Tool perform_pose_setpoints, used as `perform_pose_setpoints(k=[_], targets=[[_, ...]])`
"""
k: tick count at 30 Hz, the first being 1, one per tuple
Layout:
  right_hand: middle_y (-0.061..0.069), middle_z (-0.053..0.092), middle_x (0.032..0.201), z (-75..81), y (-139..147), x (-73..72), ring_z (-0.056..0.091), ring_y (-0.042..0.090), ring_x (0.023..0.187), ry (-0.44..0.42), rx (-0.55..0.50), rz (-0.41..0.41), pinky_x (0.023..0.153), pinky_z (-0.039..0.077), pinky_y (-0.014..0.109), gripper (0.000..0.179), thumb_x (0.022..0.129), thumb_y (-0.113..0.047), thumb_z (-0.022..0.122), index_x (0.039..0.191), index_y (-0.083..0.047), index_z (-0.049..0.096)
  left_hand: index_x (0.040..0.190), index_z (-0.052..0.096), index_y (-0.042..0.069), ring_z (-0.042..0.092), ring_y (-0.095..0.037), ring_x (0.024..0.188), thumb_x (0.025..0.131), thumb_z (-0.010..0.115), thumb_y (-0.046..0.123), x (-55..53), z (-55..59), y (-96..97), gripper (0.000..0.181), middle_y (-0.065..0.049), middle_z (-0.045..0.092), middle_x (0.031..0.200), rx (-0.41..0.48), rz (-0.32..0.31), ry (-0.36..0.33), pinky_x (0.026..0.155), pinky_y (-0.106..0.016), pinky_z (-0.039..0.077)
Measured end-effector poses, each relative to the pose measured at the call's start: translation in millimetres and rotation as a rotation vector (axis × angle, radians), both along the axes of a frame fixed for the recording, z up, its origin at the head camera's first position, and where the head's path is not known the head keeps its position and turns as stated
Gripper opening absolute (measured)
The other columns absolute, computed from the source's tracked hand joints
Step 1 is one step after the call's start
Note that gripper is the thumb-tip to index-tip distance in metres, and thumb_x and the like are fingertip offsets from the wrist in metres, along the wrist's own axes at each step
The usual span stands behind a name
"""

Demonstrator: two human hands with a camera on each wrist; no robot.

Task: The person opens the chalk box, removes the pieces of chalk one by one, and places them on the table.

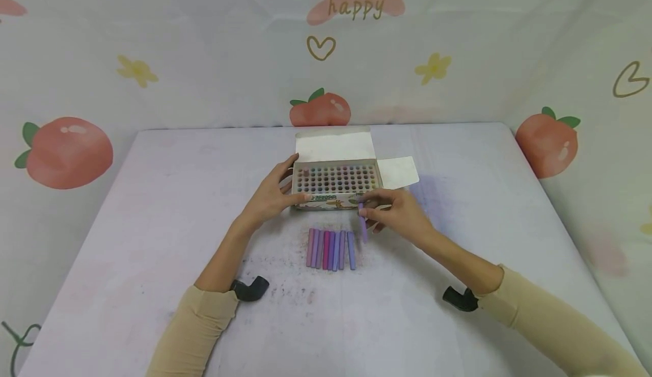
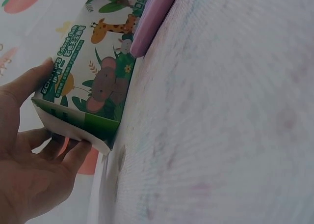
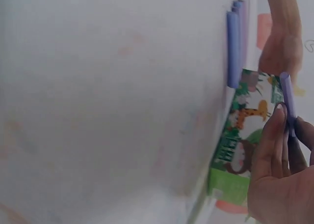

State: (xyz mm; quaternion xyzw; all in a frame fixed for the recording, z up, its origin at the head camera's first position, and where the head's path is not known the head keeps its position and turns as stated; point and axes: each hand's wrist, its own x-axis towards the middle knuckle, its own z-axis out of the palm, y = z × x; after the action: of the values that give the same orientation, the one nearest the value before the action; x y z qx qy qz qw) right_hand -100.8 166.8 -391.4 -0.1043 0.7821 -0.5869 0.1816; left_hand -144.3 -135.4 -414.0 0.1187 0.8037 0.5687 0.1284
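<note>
A white cardboard chalk box (image 1: 326,201) stands open on the table, packed with rows of coloured chalk sticks showing their round ends. My left hand (image 1: 267,196) holds its left end, with the thumb (image 2: 37,79) on the printed front and the other fingers at the end panel. Between thumb and fingers, my right hand (image 1: 402,214) pinches a light purple chalk stick (image 3: 288,98) just in front of the box's right front corner. Several sticks lie side by side nearer me, mostly purple and blue, with a magenta chalk stick (image 1: 326,251) among them.
The box's lid (image 1: 334,145) is folded back and a side flap (image 1: 399,172) sticks out to the right. Chalk dust speckles the white table (image 1: 168,224), and a purple smudge (image 1: 435,201) marks it right of the box. A fruit-print cloth (image 1: 224,43) hangs behind.
</note>
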Motion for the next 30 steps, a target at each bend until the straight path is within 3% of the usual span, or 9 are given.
perform_pose_setpoints(k=[8,16,30], targets=[[0.013,0.071,0.093,-16.1,1.1,4.5,0.072,0.027,0.071,-0.101,0.043,0.005,0.066,0.064,0.041,0.032,0.090,-0.011,0.074,0.119,0.003,0.068,0.160,0.019,0.023,0.021,-0.030,0.149,0.084,0.082,0.018,-0.3,1.0,-0.6,0.099,-0.013,0.020,0.160,0.004,-0.003,-0.003,0.120,-0.038,0.031],[0.016,0.072,0.091,-31.7,-1.0,6.8,0.072,0.025,0.073,-0.242,0.019,0.029,0.068,0.064,0.038,0.031,0.090,-0.002,0.071,0.119,0.009,0.064,0.160,0.020,0.023,0.022,-0.029,0.148,0.084,0.082,0.019,0.6,0.8,-1.7,0.098,-0.012,0.021,0.159,0.028,-0.011,-0.006,0.119,-0.037,0.032],[0.011,0.073,0.084,-34.1,-5.1,11.3,0.073,0.024,0.072,-0.190,0.093,0.017,0.067,0.064,0.035,0.018,0.087,-0.007,0.076,0.104,0.001,0.074,0.160,0.020,0.023,0.023,-0.027,0.148,0.085,0.082,0.019,0.1,1.1,-1.8,0.097,-0.012,0.022,0.159,0.037,-0.013,-0.007,0.119,-0.036,0.033]])
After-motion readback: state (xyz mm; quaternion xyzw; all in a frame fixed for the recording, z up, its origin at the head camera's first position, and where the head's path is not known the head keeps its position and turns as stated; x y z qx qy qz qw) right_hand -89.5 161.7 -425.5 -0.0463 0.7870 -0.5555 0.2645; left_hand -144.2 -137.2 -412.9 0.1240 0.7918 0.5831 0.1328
